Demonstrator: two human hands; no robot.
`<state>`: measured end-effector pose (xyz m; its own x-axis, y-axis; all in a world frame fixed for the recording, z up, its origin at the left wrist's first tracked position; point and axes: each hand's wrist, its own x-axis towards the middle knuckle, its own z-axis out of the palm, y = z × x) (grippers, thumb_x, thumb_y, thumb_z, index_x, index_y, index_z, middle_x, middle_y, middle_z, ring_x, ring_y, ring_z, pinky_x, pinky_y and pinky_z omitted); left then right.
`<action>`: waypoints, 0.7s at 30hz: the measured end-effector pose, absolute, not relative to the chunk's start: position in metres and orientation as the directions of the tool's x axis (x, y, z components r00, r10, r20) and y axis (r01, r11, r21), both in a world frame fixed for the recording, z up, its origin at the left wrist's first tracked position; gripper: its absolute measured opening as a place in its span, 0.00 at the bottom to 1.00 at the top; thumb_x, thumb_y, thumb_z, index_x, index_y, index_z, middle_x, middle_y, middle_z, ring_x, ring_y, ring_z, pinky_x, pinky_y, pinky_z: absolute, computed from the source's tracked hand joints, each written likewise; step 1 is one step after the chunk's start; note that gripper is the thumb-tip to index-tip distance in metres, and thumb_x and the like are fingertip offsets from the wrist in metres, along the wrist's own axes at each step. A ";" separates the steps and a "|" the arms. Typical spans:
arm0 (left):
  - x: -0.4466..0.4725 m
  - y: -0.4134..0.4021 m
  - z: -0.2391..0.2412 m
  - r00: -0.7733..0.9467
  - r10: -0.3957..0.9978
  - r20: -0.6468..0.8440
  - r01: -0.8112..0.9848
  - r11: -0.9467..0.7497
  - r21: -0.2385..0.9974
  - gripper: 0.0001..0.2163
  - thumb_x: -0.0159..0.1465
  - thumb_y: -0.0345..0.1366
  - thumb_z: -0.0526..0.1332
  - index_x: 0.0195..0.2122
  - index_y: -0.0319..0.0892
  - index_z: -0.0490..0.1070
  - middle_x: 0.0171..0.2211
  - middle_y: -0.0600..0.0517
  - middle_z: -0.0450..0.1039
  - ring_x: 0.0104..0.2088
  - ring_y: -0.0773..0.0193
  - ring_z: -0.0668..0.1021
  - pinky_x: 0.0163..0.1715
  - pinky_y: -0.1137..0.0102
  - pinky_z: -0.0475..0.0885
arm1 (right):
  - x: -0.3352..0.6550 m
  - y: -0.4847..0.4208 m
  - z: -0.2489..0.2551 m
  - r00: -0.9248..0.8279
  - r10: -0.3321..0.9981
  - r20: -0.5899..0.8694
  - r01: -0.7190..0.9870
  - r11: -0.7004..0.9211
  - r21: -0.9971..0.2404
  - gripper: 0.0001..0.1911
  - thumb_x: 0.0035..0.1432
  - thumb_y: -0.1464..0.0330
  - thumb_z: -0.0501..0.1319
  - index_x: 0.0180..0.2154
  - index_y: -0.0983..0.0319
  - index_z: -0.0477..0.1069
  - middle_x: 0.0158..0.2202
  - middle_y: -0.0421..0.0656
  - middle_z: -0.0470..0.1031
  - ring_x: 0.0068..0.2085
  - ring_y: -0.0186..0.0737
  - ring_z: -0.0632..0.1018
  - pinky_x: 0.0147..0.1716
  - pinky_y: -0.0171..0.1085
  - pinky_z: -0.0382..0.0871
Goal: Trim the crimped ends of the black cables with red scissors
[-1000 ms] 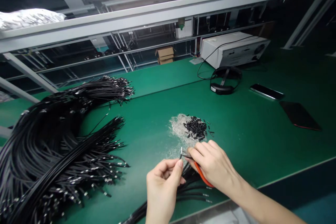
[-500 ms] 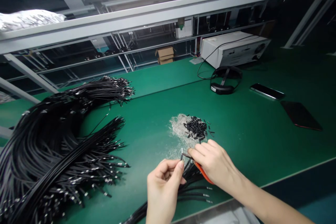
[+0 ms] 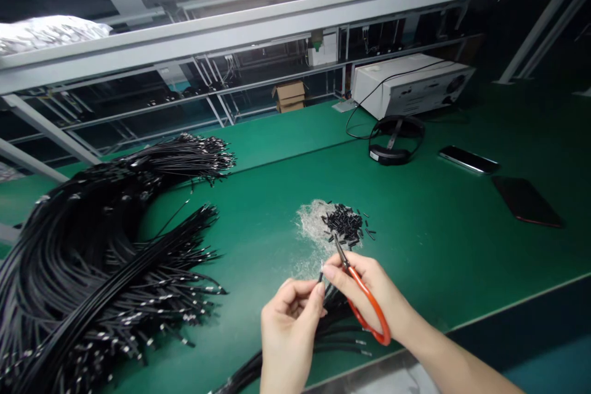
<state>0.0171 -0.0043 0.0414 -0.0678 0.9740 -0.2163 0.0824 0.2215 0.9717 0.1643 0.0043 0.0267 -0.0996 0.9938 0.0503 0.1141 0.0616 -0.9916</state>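
Observation:
Low in the middle, my left hand pinches a thin black cable just below its pale, stripped tip. My right hand holds scissors with red handles, the blades pointing up and away from the cable. Its thumb and forefinger meet at the cable's tip. More black cables with pale ends lie beneath my hands, partly hidden by them. Just beyond, short black tube pieces form a small heap beside a tangle of fine whitish strands.
A large curved bundle of black cables covers the left of the green table. A black headset, a white equipment box and two flat dark devices, a phone and a tablet-like slab, lie to the right.
The scissor blades have swung from the cable's tip to point upward, and the red handles now show across my right palm. My right fingertips have moved onto the tip; my left hand has barely shifted.

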 end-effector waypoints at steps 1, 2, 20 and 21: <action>0.018 -0.004 0.041 -0.074 0.976 -0.205 0.077 0.210 0.975 0.15 0.48 0.43 0.69 0.29 0.35 0.76 0.24 0.53 0.70 0.23 0.73 0.73 0.24 0.79 0.72 | 0.161 0.004 0.027 -0.115 0.993 0.012 0.040 0.016 -0.999 0.15 0.59 0.56 0.57 0.33 0.62 0.69 0.24 0.37 0.66 0.25 0.31 0.66 0.24 0.31 0.60; 0.019 -0.004 0.041 -0.079 0.978 -0.192 0.072 0.198 0.978 0.15 0.47 0.43 0.69 0.29 0.35 0.76 0.24 0.53 0.70 0.24 0.73 0.73 0.25 0.79 0.72 | 0.159 0.003 0.028 -0.120 0.993 -0.010 -0.015 -0.012 -1.000 0.15 0.58 0.56 0.58 0.33 0.63 0.69 0.24 0.36 0.65 0.24 0.30 0.65 0.24 0.30 0.59; 0.015 -0.005 0.035 0.006 1.000 -0.027 0.215 0.025 0.976 0.09 0.55 0.41 0.64 0.30 0.39 0.76 0.29 0.51 0.71 0.30 0.71 0.73 0.31 0.79 0.69 | 0.176 0.001 0.047 -0.254 0.967 -0.028 0.006 -0.028 -1.000 0.12 0.62 0.61 0.55 0.35 0.63 0.70 0.26 0.38 0.65 0.27 0.31 0.64 0.27 0.31 0.58; 0.015 -0.006 0.035 0.013 0.999 -0.040 0.213 0.036 0.976 0.10 0.55 0.41 0.64 0.30 0.39 0.76 0.28 0.52 0.70 0.30 0.71 0.73 0.31 0.79 0.69 | 0.176 0.002 0.047 -0.252 0.967 -0.044 -0.009 -0.048 -0.999 0.13 0.62 0.61 0.55 0.36 0.63 0.70 0.26 0.38 0.65 0.26 0.30 0.64 0.26 0.31 0.58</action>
